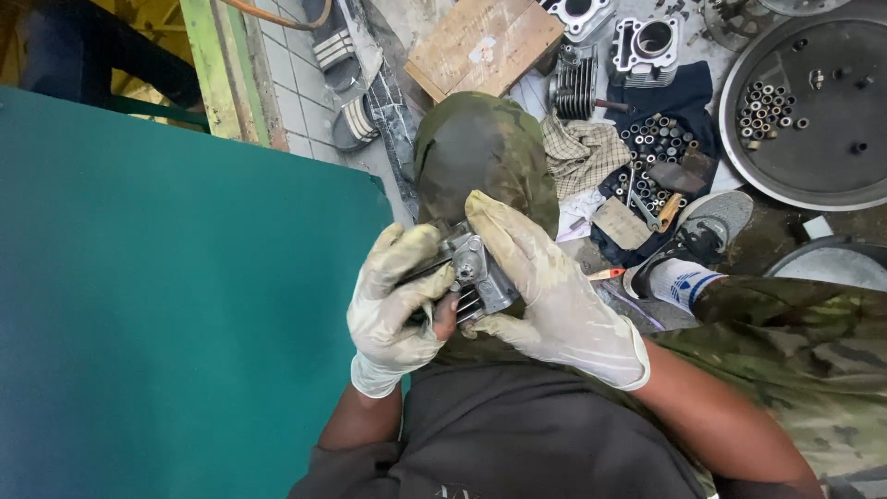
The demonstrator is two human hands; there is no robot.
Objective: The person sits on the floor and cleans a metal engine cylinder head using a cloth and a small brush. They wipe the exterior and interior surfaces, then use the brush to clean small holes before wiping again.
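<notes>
My left hand and right hand meet at the centre of the frame, closed from either side around a finned metal engine part held over my knee. A flat panel fills the left half of the frame. Above my knee, at the top centre, lies a wooden board, with sandals to its left and engine cylinders to its right. A round tray holding small bushings sits at the upper right. My shoe rests at right of centre, beside a cloth strewn with small parts.
</notes>
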